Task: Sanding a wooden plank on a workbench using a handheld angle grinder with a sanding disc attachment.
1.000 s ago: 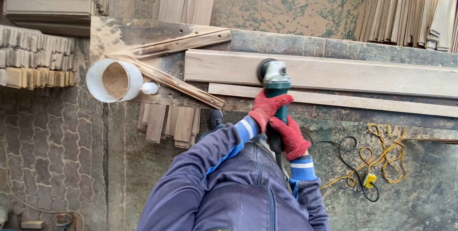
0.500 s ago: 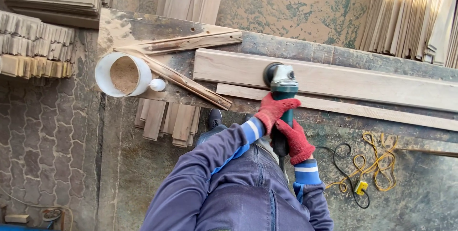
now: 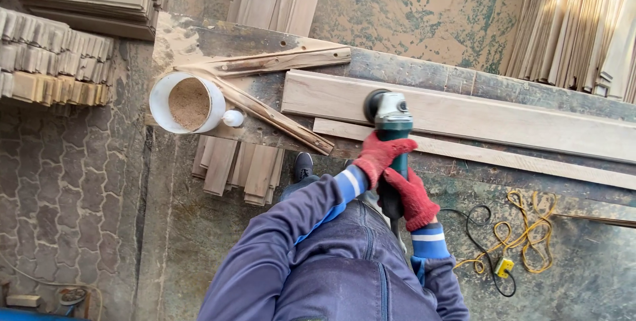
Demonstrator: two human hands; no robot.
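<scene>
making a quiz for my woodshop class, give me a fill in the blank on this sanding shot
1. Both hands wear ____ gloves: left hand, right hand.
2. They hold a green grinder with its disc on a long wooden ____.
3. The white bucket holds ____.
4. The cord on the floor is ____.

Missing words: red; plank; sawdust; yellow

This is a woodworking workshop. A rough, dust-caked wooden workbench (image 3: pixel 199 43) carries a long pale sawn plank (image 3: pixel 503 119) and split offcut strips (image 3: pixel 278 62). Stacks of short cut wooden slats (image 3: pixel 53 62) and leaning thin boards (image 3: pixel 583 23) crowd the stained concrete floor (image 3: pixel 411 3), and a white plastic bucket of sawdust (image 3: pixel 187 102) sits on the bench.
</scene>
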